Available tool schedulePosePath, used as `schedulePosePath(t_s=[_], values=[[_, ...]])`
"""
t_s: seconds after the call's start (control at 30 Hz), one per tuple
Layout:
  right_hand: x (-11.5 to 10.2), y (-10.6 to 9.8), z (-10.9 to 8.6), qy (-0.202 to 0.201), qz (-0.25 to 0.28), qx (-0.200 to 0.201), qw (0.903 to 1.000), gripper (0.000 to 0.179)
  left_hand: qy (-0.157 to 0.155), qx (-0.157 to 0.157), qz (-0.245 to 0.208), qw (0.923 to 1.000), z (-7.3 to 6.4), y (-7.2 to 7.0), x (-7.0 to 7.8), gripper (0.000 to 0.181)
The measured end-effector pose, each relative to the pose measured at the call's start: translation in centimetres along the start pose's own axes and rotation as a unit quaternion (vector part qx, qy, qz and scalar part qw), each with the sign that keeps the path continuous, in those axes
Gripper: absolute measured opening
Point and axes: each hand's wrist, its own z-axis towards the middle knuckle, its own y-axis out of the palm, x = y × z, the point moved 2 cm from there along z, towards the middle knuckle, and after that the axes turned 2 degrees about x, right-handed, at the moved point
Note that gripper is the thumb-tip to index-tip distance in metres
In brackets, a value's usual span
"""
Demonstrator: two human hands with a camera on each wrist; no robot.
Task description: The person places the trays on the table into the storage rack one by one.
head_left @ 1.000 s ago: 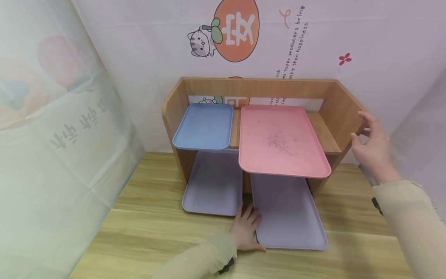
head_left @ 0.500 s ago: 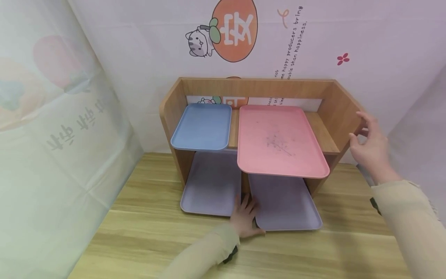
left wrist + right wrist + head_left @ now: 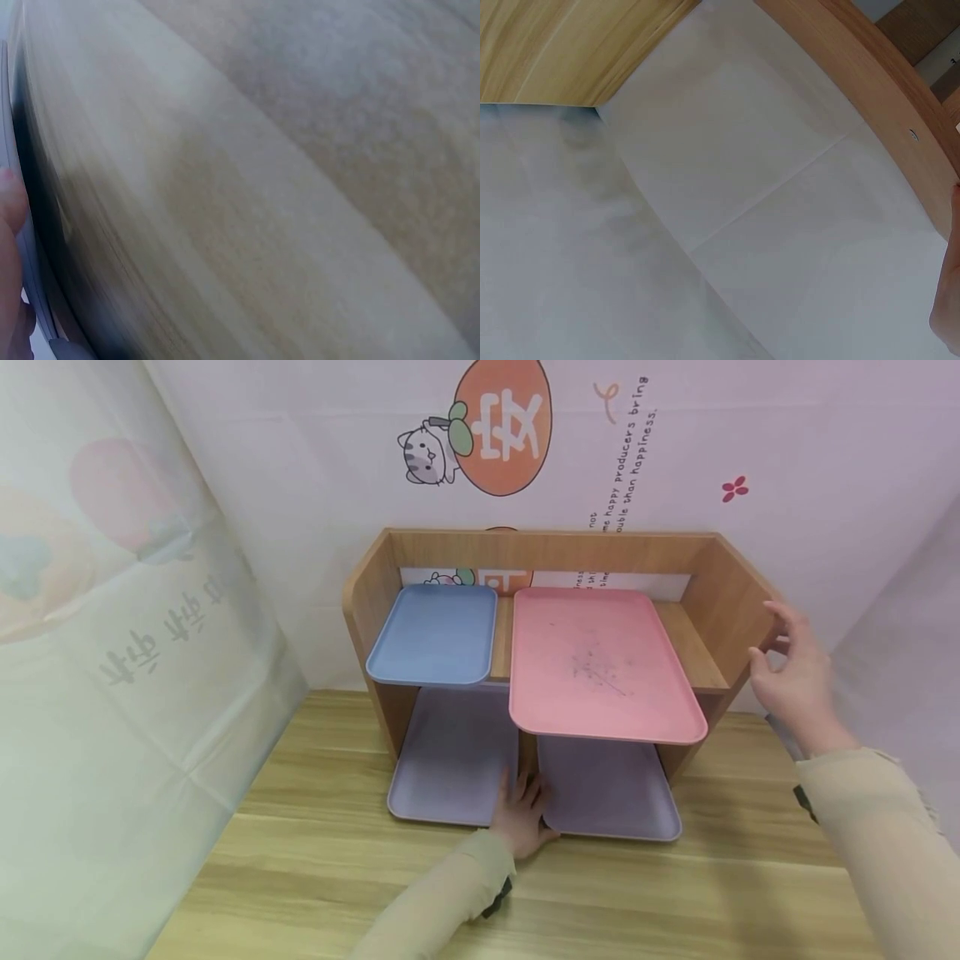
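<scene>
A two-tier wooden desk shelf (image 3: 555, 550) holds a blue tray (image 3: 435, 635) and a larger pink tray (image 3: 600, 660) on top. Below lie a left purple tray (image 3: 453, 760) and a right purple tray (image 3: 611, 793), their back parts hidden under the upper ones. My left hand (image 3: 521, 817) is at the right purple tray's front left corner, thumb along the front rim and the other fingers spread toward the gap between the lower trays. My right hand (image 3: 797, 681) holds the edge of the shelf's right side panel (image 3: 738, 610) between thumb and fingers.
The shelf stands on a wood-grain table (image 3: 315, 877). Behind it hangs a white printed cloth (image 3: 330, 468), with more cloth at the left and right sides. The pink tray juts out past the shelf's front.
The right purple tray has slid back into the shelf, its front edge now much farther from me. My left hand has moved forward with it. The right hand stays at the side panel.
</scene>
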Motion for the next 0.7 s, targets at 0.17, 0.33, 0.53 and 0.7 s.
schedulePosePath(t_s=[0.17,0.33,0.53,0.7], values=[[0.0,0.0,0.0,0.001,0.001,-0.002,1.0000,0.063,-0.003,-0.010,0.000,0.9999,0.0,-0.3,-0.1,0.076],[0.0,0.0,0.0,0.001,-0.003,-0.001,1.0000,0.064,0.002,-0.008,-0.023,0.9997,-0.1,-0.4,-0.1,0.076],[0.0,0.0,-0.1,-0.002,0.003,0.009,1.0000,0.064,0.017,0.023,-0.065,0.9974,-0.4,-0.2,-1.6,0.075],[0.2,0.2,-0.4,-0.013,0.005,0.012,0.9998,0.065,-0.010,0.038,-0.138,0.9896,-1.4,-1.9,-4.7,0.070]])
